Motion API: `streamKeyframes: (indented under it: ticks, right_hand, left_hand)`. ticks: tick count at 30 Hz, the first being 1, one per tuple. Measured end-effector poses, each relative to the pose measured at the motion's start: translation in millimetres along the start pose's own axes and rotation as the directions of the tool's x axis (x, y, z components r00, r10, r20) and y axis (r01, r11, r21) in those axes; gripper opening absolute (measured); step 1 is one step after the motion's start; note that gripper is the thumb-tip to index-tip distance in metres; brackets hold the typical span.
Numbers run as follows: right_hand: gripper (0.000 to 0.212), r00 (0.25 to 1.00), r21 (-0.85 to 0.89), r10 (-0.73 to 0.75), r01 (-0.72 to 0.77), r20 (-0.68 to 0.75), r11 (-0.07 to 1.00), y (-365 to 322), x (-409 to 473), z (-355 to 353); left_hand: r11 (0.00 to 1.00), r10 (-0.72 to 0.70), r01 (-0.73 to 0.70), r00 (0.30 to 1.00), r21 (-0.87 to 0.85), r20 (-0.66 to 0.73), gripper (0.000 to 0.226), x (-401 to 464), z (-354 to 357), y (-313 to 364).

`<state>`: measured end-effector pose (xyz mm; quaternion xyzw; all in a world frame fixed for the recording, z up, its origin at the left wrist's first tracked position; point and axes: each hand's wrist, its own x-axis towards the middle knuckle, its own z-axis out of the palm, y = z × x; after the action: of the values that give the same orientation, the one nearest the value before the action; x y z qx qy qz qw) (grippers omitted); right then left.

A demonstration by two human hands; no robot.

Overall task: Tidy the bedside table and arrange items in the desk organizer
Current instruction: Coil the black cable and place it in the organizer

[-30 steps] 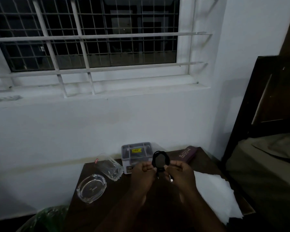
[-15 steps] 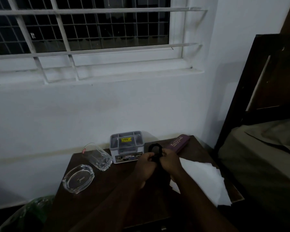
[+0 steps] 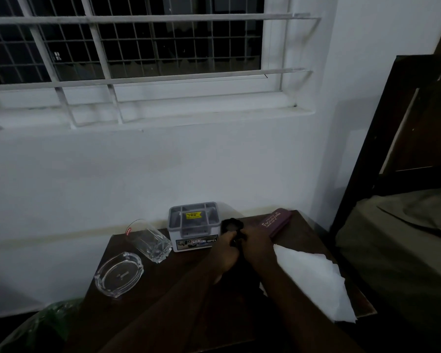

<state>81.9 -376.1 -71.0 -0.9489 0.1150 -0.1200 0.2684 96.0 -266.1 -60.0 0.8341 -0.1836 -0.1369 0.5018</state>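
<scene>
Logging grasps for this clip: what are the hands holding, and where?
Both hands, left and right, pinch a coiled black cable at its lower end; the loop stands free above.

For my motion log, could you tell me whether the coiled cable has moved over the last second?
Yes: the black cable moved back toward the organizer, and both hands with it.

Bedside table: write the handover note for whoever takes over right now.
Left hand and right hand: both in a grip on the coiled black cable, held over the table beside the organizer.
Organizer stands at the back edge. Tilted glass and ashtray sit left; the purple case and white paper right.
Done: cable coiled.
Left: stow the cable, then sort the rest.
</scene>
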Motion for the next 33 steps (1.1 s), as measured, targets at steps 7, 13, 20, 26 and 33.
streamKeyframes:
  ticks: [7,13,20,26,33]
  right_hand:
    - [0.025,0.931,0.118,-0.207,0.252,-0.301,0.961,-23.0,-6.7,-3.1]
    - [0.038,0.925,-0.146,-0.378,0.379,0.037,0.914,-58.8,-0.5,7.1]
    - [0.04,0.947,-0.07,-0.304,0.311,0.1,0.948,-63.1,-6.8,1.1]
    - [0.04,0.95,0.012,-0.29,0.291,0.115,0.957,-68.3,-12.0,-3.1]
    - [0.044,0.934,-0.091,-0.337,0.348,0.118,0.933,-62.4,-21.6,-10.9]
  left_hand:
    - [0.907,0.407,-0.311,0.825,0.285,-0.393,0.022,-40.4,-35.4,1.6]
    - [0.626,0.166,0.128,0.942,0.769,-0.292,0.053,-33.1,-104.3,-10.2]
    - [0.671,0.206,0.024,0.954,0.741,-0.218,0.037,-39.4,-106.9,-19.4]
    - [0.687,0.257,-0.027,0.944,0.727,-0.209,0.034,-41.7,-107.6,-22.8]
    - [0.486,0.26,-0.011,0.956,0.874,-0.133,0.034,-53.3,-118.4,-19.7]
